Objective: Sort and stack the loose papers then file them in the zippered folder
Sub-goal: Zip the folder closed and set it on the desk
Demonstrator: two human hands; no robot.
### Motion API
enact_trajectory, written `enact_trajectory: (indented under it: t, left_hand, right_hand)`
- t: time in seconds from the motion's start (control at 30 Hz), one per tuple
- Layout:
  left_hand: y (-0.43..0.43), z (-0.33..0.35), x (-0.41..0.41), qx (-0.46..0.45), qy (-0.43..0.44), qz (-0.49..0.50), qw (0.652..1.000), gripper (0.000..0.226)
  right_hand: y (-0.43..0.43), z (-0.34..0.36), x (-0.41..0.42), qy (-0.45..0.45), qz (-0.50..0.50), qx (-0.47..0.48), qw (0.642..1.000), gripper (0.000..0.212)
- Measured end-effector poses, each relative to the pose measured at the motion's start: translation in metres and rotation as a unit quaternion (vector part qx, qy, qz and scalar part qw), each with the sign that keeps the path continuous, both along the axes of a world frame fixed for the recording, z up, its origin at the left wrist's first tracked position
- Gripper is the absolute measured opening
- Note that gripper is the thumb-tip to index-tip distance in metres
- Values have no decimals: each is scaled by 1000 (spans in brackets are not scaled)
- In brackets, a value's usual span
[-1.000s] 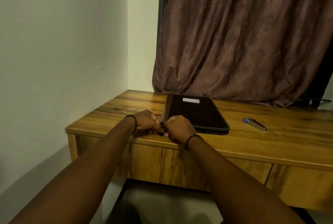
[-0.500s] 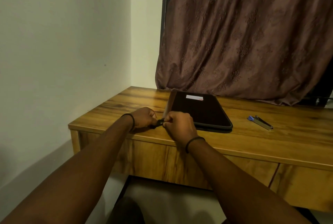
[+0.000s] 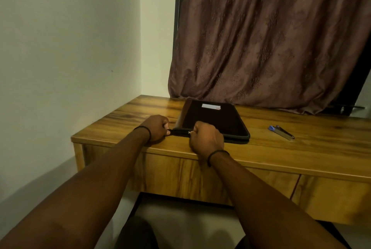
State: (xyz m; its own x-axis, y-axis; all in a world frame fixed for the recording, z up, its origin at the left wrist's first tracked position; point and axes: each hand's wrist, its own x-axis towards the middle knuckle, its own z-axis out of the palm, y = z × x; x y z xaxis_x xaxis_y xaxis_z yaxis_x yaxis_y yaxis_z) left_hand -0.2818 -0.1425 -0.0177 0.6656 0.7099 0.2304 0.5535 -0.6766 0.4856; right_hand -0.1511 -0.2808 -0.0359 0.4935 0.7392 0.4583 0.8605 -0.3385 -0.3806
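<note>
The step in hand looks like working the zip of the zippered folder, which lies flat on the wooden surface in the middle of the frame. Its far end is under the hem of the curtain.

The left hand has its fingers clamped on the black strip at the folder's near-left corner. The right hand, just to the right, has its fingers pinched together on the zip pull at the near edge.

I cannot tell whether the zip is being closed or opened. The next move calls for a steady pull along the edge while the left hand anchors the corner.

No loose papers are in view, so they are probably inside, but the folder's contents are hidden. A small metal tool with a blue end lies well to the right.
</note>
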Motion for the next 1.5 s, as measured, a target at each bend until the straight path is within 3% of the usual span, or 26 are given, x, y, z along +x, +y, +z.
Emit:
enact_trajectory:
  t: [0.27, 0.43, 0.5, 0.57, 0.63, 0.7, 0.73, 0.83, 0.97, 1.23, 1.33, 1.4, 1.5]
  left_hand:
    - [-2, 1, -15, 64, 29, 97, 993, 9]
    - [-2, 2, -14, 128, 82, 274, 950, 24]
    - [-2, 1, -8, 187, 113, 289, 932, 29]
    - [1, 1, 2, 219, 66, 207, 951, 37]
    - [-7, 2, 18, 178, 1, 23, 984, 53]
    - [-24, 2, 39, 142, 26, -136, 980, 77]
    - [-32, 1, 49, 148, 56, -170, 973, 84]
    - [-36, -6, 67, 200, 116, -176, 957, 74]
    - [-26, -13, 65, 223, 107, -176, 953, 55]
    - [10, -12, 12, 260, 45, -185, 947, 67]
    - [32, -12, -23, 277, 13, -167, 946, 63]
    - [45, -12, -40, 292, 10, -124, 948, 57]
    - [44, -11, -31, 319, 83, -64, 942, 52]
  right_hand:
    - [-68, -4, 56, 40, -121, 34, 991, 12]
    - [-78, -4, 70, 80, -84, 58, 992, 16]
    - [-70, -6, 68, 112, -54, 82, 989, 16]
    - [-64, -5, 68, 188, -4, 102, 977, 17]
    - [-60, -2, 68, 268, 50, 112, 956, 15]
    - [-51, -1, 65, 276, 96, 103, 951, 13]
    - [-46, -1, 62, 272, 116, 96, 950, 11]
    - [-33, -3, 59, 280, 156, 92, 943, 6]
    - [-21, -3, 63, 246, 162, 95, 951, 8]
    - [17, -4, 107, 180, -16, 103, 978, 16]
    - [25, -1, 135, 190, -87, 123, 970, 19]
    - [28, 0, 143, 232, -87, 136, 959, 21]
    - [31, 0, 133, 235, -33, 110, 965, 21]
